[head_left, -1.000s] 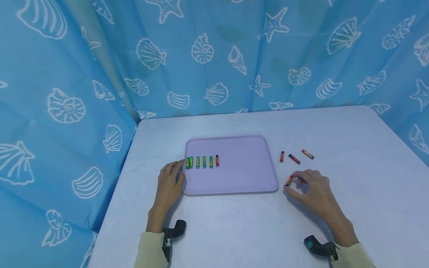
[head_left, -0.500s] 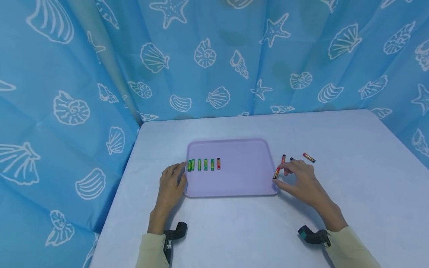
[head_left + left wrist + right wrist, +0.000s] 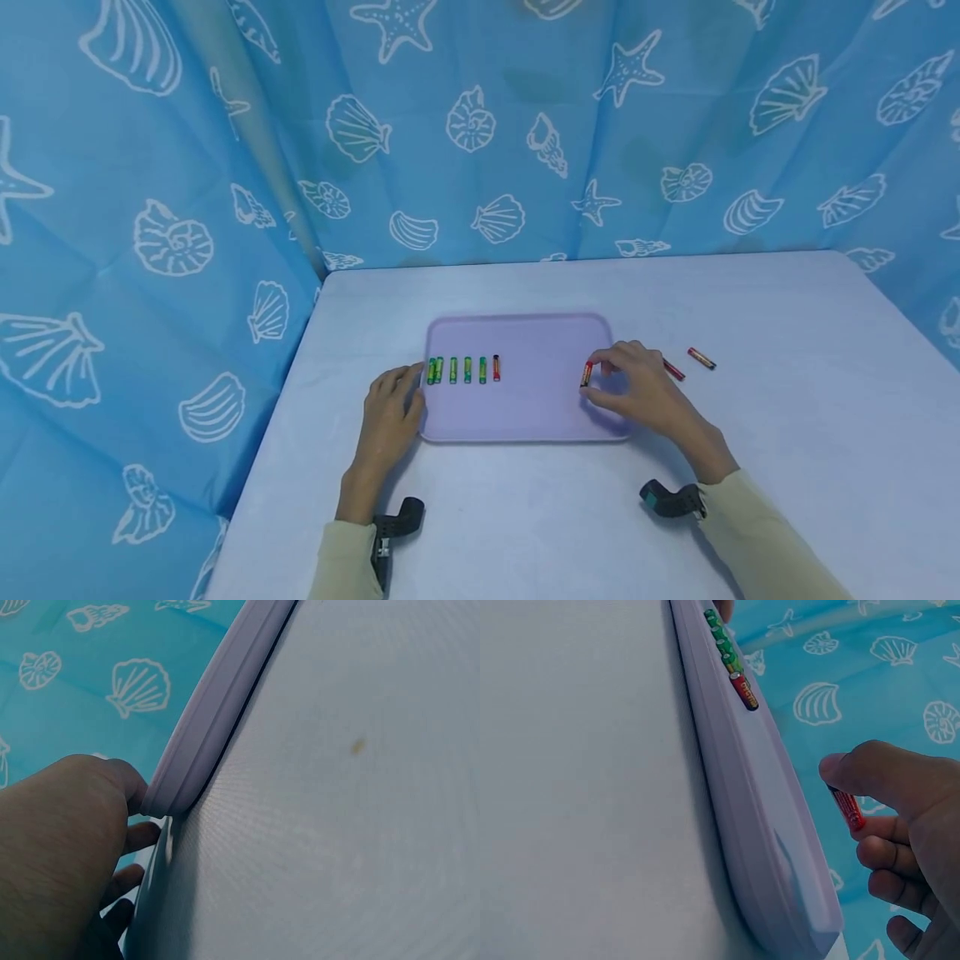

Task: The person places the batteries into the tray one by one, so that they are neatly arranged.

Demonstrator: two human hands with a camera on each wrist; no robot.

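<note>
Over the right part of the lilac tray point(image 3: 517, 417), my right hand point(image 3: 641, 387) pinches a red-and-black battery point(image 3: 587, 373) end to end between thumb and finger. The right wrist view shows that battery point(image 3: 847, 808) held with the other fingers loosely bent below. My left hand point(image 3: 386, 421) rests at the tray's left edge, its thumb and fingers relaxed against the rim point(image 3: 199, 727). Inside the tray at the left, several green batteries point(image 3: 453, 370) stand in a row, with one red battery point(image 3: 496, 367) at the row's right end.
To the right of the tray, a red battery point(image 3: 673, 370) lies partly behind the right hand, and another red battery point(image 3: 702, 358) lies beyond it. The white tabletop point(image 3: 525, 517) surrounds the tray. A blue shell-print curtain point(image 3: 420, 167) hangs behind and at the sides.
My right hand has carried the pinched battery leftward from the table to over the tray. One loose red battery is now out of sight by that hand. My left hand stays at the tray's edge.
</note>
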